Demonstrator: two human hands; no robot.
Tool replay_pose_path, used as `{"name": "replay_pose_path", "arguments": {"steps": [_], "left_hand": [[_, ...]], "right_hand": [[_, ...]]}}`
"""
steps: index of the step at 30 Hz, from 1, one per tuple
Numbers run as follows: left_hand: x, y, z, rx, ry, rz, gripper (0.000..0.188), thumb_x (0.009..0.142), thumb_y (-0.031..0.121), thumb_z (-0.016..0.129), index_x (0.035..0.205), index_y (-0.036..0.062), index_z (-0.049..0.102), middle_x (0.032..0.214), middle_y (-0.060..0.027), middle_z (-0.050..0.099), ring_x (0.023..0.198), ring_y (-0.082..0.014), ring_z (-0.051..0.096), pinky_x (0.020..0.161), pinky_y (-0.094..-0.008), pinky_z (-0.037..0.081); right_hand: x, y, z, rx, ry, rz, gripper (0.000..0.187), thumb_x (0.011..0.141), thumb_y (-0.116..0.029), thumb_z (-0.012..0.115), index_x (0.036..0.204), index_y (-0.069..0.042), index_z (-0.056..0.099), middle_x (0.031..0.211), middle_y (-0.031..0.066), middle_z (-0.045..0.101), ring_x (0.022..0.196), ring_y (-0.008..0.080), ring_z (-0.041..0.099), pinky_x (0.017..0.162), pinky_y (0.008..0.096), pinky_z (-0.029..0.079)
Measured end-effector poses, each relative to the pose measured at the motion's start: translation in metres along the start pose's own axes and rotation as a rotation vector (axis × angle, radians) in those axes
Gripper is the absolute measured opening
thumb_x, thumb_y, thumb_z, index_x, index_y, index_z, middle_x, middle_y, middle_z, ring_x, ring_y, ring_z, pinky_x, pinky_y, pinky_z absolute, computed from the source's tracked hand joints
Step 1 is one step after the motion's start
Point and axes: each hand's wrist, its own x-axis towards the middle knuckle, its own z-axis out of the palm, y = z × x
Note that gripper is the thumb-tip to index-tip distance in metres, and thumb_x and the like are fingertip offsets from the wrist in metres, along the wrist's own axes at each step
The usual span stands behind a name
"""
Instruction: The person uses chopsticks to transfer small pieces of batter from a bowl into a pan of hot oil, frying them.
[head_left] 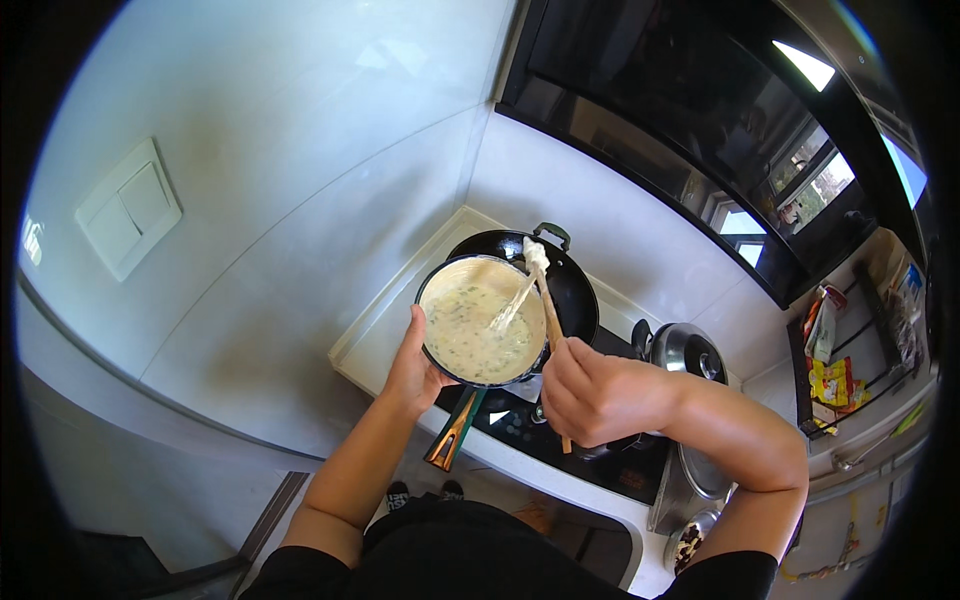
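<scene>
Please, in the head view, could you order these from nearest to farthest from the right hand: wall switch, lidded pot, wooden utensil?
1. Wooden utensil, gripped by the right hand.
2. Lidded pot, right of the hand.
3. Wall switch, far left.

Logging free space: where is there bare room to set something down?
The counter strip left of the wok, bordered by the wall, shows bare, though narrow. Crowded: over the wok, where the left hand holds the bowl and the right hand the utensil, and rightward at the pot.

Left hand (413, 374) thumb-up, right hand (600, 396) curled, right elbow (785, 465) bent outward
</scene>
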Motion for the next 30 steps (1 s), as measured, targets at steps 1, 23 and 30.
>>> {"name": "replay_pose_path", "arguments": {"steps": [1, 23, 30], "left_hand": [[0.001, 0.0, 0.0, -0.021, -0.008, -0.008, 0.077, 0.091, 0.067, 0.029, 0.139, 0.0076, 0.035, 0.13, -0.0133, 0.052, 0.113, -0.0257, 0.058, 0.084, -0.0427, 0.054], [0.07, -0.01, 0.046, -0.061, -0.078, -0.043, 0.08, 0.088, 0.071, 0.028, 0.138, 0.0095, 0.037, 0.129, -0.0146, 0.053, 0.114, -0.03, 0.057, 0.085, -0.0457, 0.053], [0.066, -0.021, 0.037, -0.01, -0.009, -0.072, 0.084, 0.087, 0.073, 0.028, 0.136, 0.005, 0.037, 0.121, -0.0156, 0.058, 0.101, -0.0251, 0.064, 0.069, -0.035, 0.06]], "right_hand": [[0.0, 0.004, 0.0, -0.012, 0.028, 0.011, 0.024, 0.066, -0.019, 0.061, 0.077, 0.002, 0.062, 0.081, 0.0156, 0.063, 0.08, 0.0311, 0.064, 0.076, 0.0397, 0.054], [-0.031, -0.037, 0.128, 1.38, 2.012, 1.887, 0.027, 0.094, -0.028, 0.058, 0.09, -0.001, 0.055, 0.073, 0.0116, 0.062, 0.06, 0.0225, 0.066, 0.055, 0.0299, 0.058], [-0.049, -0.038, 0.153, 1.824, 2.004, 2.128, 0.028, 0.094, -0.028, 0.056, 0.088, -0.001, 0.056, 0.074, 0.0128, 0.063, 0.061, 0.0212, 0.067, 0.054, 0.0267, 0.057]]}}
